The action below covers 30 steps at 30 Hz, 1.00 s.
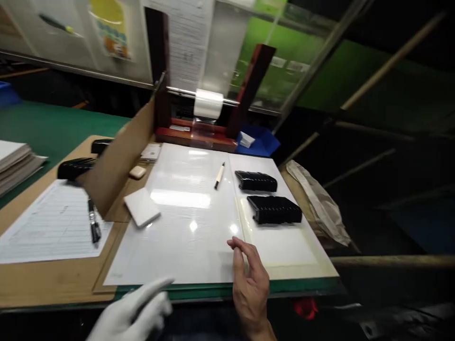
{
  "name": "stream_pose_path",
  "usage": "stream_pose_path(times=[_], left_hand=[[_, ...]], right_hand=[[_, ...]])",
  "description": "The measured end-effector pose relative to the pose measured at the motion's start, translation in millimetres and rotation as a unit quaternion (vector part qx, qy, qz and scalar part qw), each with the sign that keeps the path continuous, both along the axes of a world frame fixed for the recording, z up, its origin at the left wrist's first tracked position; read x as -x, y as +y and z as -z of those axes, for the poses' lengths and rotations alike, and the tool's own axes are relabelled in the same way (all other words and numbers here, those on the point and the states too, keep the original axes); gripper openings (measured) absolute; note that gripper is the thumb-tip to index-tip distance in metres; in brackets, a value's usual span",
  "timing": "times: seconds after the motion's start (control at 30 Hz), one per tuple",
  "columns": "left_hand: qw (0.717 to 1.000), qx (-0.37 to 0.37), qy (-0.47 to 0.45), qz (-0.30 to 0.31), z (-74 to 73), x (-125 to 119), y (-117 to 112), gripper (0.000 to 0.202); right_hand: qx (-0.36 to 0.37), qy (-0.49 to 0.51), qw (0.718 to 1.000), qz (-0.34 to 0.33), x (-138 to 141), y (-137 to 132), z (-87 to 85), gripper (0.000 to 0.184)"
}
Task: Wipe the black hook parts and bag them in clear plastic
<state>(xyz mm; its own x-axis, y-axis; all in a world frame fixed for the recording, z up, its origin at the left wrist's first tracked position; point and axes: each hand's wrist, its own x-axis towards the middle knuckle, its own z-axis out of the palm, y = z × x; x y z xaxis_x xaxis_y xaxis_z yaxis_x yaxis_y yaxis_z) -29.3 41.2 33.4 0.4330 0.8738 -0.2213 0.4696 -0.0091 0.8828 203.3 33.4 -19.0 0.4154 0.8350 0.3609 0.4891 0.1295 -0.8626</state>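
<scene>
My left hand (pixel 133 312), in a white glove, is at the near edge of the work surface with its index finger stretched out. It is blurred and nothing shows in it. My right hand (pixel 250 284), bare, hovers over the near edge of the white board (pixel 177 246). Its fingers are loosely bent, a gap shows between thumb and index finger, and no object is visible in it. Beyond it, on the board's right side, lie two ribbed black plastic pieces, a nearer one (pixel 275 210) and a farther one (pixel 256 181). A white-and-black pen (pixel 219 175) rests mid-board.
A white block (pixel 142 207) and an eraser-like piece (pixel 137 172) lie left, beside an upright cardboard divider (pixel 121 156). Past it are a printed sheet (pixel 53 227), a dark pen (pixel 94 225) and more black pieces (pixel 75 168). A film roll (pixel 208 104) and blue bin (pixel 261 141) stand behind.
</scene>
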Motion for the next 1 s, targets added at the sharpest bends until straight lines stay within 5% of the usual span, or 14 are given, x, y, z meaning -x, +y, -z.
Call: stream_pose_path(times=[0.13, 0.23, 0.37, 0.47, 0.57, 0.63, 0.73, 0.83, 1.0], left_hand=[[0.965, 0.239, -0.097, -0.039, 9.3, -128, 55, 0.053], [0.954, 0.268, -0.129, -0.027, 10.7, -210, 94, 0.065], [0.946, 0.274, -0.160, -0.070, 11.7, -254, 112, 0.035], [0.928, 0.294, -0.199, -0.109, 9.0, -224, 90, 0.032], [0.892, 0.339, -0.230, -0.192, 3.2, -158, 51, 0.045], [0.839, 0.373, -0.280, -0.281, -1.3, -113, 24, 0.048], [0.800, 0.400, -0.353, -0.273, -5.6, -61, -5, 0.052], [0.808, 0.390, -0.375, -0.234, -5.3, -28, -19, 0.055], [0.904, 0.237, -0.255, -0.247, -2.3, 18, -31, 0.059]], right_hand=[[0.005, 0.092, 0.987, 0.130, -35, -12, 14.2, 0.027], [0.007, 0.140, 0.979, 0.149, -44, -13, 20.5, 0.030], [0.011, 0.180, 0.972, 0.149, -44, -9, 19.5, 0.034], [0.024, 0.207, 0.967, 0.149, -44, -13, 13.6, 0.035], [0.069, 0.226, 0.965, 0.113, -38, -22, -0.4, 0.030], [0.138, 0.245, 0.959, 0.044, -27, -25, -14.3, 0.032], [0.263, 0.284, 0.919, -0.074, -2, -23, -34.0, 0.045], [0.334, 0.327, 0.872, -0.149, 26, -19, -41.8, 0.049], [0.398, 0.320, 0.826, -0.237, 52, -8, -40.3, 0.048]])
